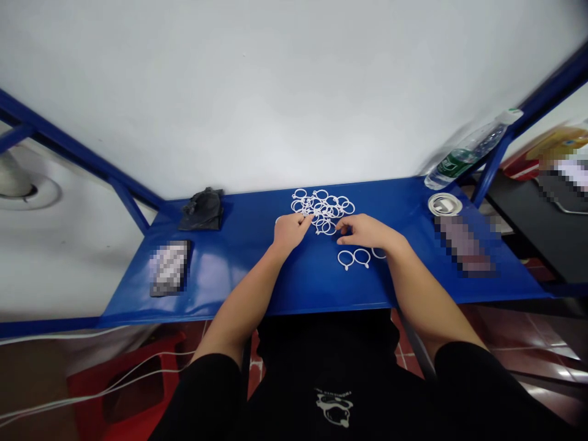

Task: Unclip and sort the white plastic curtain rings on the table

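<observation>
“White rings (354,258) are lying nearest me on the blue counter (307,282). From this remote seat I'm counting three in a row, the last partly covered by the right arm (416,282).”

“What are you seeing just past them?”

“The right grip (361,231) is hanging half open, thumb and fingertips parted, nothing showing in the gap; one fingertip is sitting right at the edge of the heap (321,210). The left grip (288,231) is resting at the heap's near side with its fingers curled in, and I'm not able to tell whether it's pinching a ring. The heap itself is spreading just beyond both, loops crossing loops.”

“How are you thinking they're best handled?”

“I'm favouring a light pinch on one bare band, sliding it sideways before lifting, since the overlapping loops are probably catching on one another's tabs. Steadying the neighbours with the other side is seeming wise too.”

“And the materials?”

“The rings are looking smooth, thin and stiff, plastic I'm guessing, each round band carrying a small tab. The counter is shining. Farther off, a black bag (202,211) is lying crumpled, a round white coil (433,204) is resting flat, a clear bottle (473,147) is wearing a green label, and the plain wall (285,92) is closing everything off.”
</observation>
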A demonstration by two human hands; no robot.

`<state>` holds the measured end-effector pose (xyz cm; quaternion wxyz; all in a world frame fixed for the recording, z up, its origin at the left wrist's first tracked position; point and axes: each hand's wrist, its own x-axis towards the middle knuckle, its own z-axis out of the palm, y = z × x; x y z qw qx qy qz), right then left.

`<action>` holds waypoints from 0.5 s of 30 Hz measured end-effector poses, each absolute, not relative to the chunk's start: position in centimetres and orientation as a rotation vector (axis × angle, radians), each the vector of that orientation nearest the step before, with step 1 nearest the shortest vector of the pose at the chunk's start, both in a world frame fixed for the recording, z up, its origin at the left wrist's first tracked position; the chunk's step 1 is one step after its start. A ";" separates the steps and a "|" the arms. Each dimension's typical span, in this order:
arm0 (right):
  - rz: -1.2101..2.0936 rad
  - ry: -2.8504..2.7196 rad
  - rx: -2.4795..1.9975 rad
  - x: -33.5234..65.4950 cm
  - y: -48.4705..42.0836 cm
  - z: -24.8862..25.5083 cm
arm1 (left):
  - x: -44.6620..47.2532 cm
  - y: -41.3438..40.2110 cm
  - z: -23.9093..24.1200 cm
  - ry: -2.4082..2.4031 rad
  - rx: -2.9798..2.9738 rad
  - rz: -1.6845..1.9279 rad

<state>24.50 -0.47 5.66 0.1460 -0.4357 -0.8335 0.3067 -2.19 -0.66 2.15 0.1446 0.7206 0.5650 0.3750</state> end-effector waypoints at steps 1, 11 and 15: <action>0.894 -2.413 -1.272 24.6 -0.5 5.5 | -2.2 -0.6 2.2 1.621 2.060 1.103; 1.010 -2.570 -1.112 23.0 -0.9 5.1 | -2.4 -1.0 2.5 1.608 1.909 1.341; 0.921 -2.574 -1.173 22.8 -0.9 5.1 | -2.5 -1.0 2.4 1.533 1.877 1.472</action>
